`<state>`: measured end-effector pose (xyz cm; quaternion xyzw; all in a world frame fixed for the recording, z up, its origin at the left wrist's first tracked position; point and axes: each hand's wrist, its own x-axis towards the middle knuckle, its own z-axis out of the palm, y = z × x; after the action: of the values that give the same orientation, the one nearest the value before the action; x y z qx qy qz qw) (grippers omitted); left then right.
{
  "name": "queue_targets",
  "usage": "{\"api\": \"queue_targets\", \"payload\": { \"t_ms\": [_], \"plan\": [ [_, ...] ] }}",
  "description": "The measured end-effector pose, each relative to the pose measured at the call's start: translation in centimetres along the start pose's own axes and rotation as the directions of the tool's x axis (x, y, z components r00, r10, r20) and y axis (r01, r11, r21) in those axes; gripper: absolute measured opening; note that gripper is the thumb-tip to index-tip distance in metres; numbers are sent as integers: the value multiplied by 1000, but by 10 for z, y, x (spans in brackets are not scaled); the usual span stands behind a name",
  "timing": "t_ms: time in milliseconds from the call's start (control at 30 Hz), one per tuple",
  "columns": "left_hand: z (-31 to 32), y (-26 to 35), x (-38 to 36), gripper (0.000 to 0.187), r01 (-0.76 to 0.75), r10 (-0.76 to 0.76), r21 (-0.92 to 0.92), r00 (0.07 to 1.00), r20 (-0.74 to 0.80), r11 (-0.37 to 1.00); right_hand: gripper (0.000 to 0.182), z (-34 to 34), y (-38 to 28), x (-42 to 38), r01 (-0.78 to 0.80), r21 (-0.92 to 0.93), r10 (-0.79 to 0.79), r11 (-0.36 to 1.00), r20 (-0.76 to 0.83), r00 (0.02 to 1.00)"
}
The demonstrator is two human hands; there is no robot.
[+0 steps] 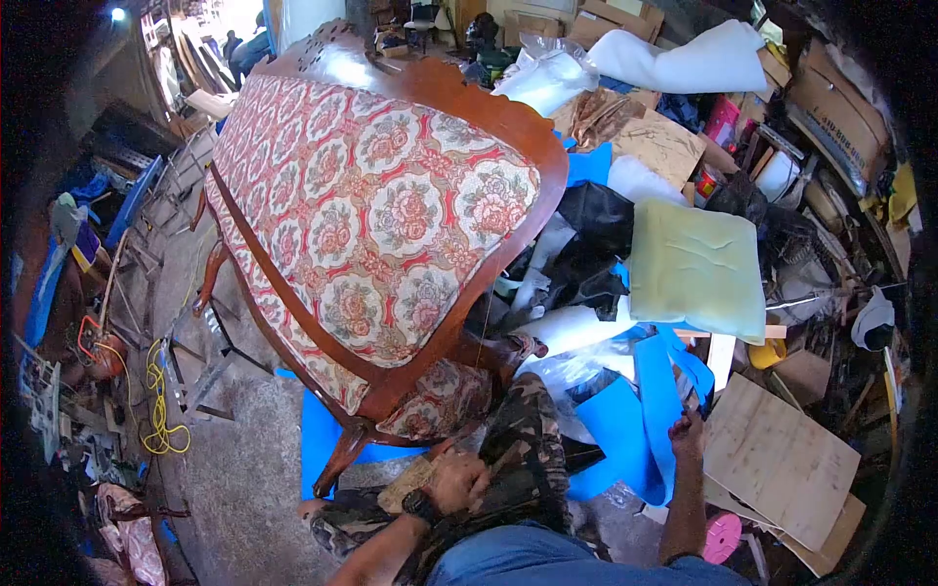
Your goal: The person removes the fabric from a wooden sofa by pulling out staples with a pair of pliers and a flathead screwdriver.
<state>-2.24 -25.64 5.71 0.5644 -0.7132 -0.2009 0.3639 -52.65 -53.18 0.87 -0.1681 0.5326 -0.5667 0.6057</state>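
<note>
A settee with floral upholstery (342, 195) and a carved reddish-brown wooden frame (528, 107) stands tilted before me, its wooden legs sticking out. My left hand (459, 481), with a watch on its wrist, is closed above my camouflage trousers, close to the settee's lower end. A tan, rough-looking piece (405, 485) lies beside that hand. Out to the right, my right hand (687, 433) has its fingers curled in, right at a blue foam sheet (625, 439). Whatever either hand holds is too small or hidden to make out.
A pale yellow cushion (699, 264) sits on the heap at right, above plywood sheets (782, 459) and a pink spool (722, 538). White foam rolls (684, 61) and cardboard lie behind. A yellow cord (161, 430) and metal frames (210, 376) are on the concrete floor at left.
</note>
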Motion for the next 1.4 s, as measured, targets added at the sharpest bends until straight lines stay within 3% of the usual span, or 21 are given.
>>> {"api": "queue_targets", "payload": {
  "t_ms": [100, 167, 200, 300, 400, 433, 467, 533, 600, 700, 800, 833, 933, 967, 1033, 1067, 1100, 1133, 1200, 1333, 1400],
  "plan": [
    [2, -10, 7, 19, 24, -24, 19, 1000, -4, 1000, 13, -13, -5, 18, 59, 60, -60, 996, 10, 998],
    [-1, -7, 18, 22, 52, -50, 47, 998, -41, 998, 16, -22, -19, 39, -76, 180, 56, 981, 113, 992],
    [-12, -3, 20, 23, 62, -58, 73, 997, -53, 995, 16, -30, -14, 40, 66, 62, -72, 996, 104, 992],
    [-39, 8, 21, 27, 69, -57, 113, 993, -104, 991, 15, -11, -29, 16, -99, 149, 88, 984, 74, 993],
    [-53, -29, 7, 28, 205, -187, 191, 977, -108, 960, 16, -59, -30, 85, -34, 277, -15, 960, 172, 985],
    [-80, -17, 10, 29, 141, -96, 208, 972, -212, 968, 17, -79, -34, 101, 125, 134, -151, 983, 203, 967],
    [-88, -14, 10, 29, 170, -115, 210, 961, -252, 963, 17, -72, -40, 91, 287, 1, -278, 958, 251, 927],
    [-99, -10, 8, 28, 226, -148, 213, 933, -328, 951, 16, -44, -58, 58, 34, 382, -41, 924, 8, 999],
    [-92, -1, 5, 29, 205, -178, 70, 943, -280, 976, 17, 17, -73, -17, 77, 236, -81, 969, 9, 997],
    [-64, 17, 4, 30, 230, -264, -181, 943, -200, 956, 17, 10, -45, -2, 46, -24, -40, 999, 200, 979],
    [-24, 20, 9, 33, 275, -333, -323, 933, -138, 905, 21, 32, -12, -14, 133, -288, -81, 948, 186, 979],
    [-14, 20, 11, 34, 290, -351, -351, 928, -123, 890, 23, 35, -2, -7, 166, -323, -68, 932, 294, 954],
    [3, 26, 24, 39, 291, -379, -433, 916, -132, 853, 12, 98, 23, -22, 220, -515, -86, 829, 271, 959],
    [22, 26, 33, 39, 156, -403, -593, 862, -309, 790, 17, 117, 34, -20, 357, -467, -161, 809, 409, 898],
    [32, 20, 38, 39, 217, -448, -625, 861, -239, 750, 29, 156, 56, -13, 586, -285, -297, 759, 649, 700],
    [29, 20, 44, 40, 245, -463, -638, 864, -197, 730, 31, 204, 41, -46, 501, -318, -208, 805, 639, 740],
    [28, 23, 47, 40, 304, -507, -665, 852, -130, 682, 32, 243, 34, -72, 610, -239, -265, 756, 739, 619],
    [31, 25, 49, 40, 305, -501, -673, 858, -112, 674, 33, 285, 22, -95, 580, -348, -229, 737, 679, 698],
    [34, 23, 52, 40, 310, -496, -681, 864, -89, 663, 25, 343, 15, -121, 698, -174, -388, 694, 726, 567],
    [41, 16, 62, 40, 255, -421, -653, 900, -108, 713, 16, 421, -12, -155, 803, -60, -406, 593, 839, 363],
    [47, 11, 68, 40, 250, -388, -595, 914, -115, 764, 12, 452, -10, -155, 841, -9, -474, 541, 822, 314]
  ]
}}
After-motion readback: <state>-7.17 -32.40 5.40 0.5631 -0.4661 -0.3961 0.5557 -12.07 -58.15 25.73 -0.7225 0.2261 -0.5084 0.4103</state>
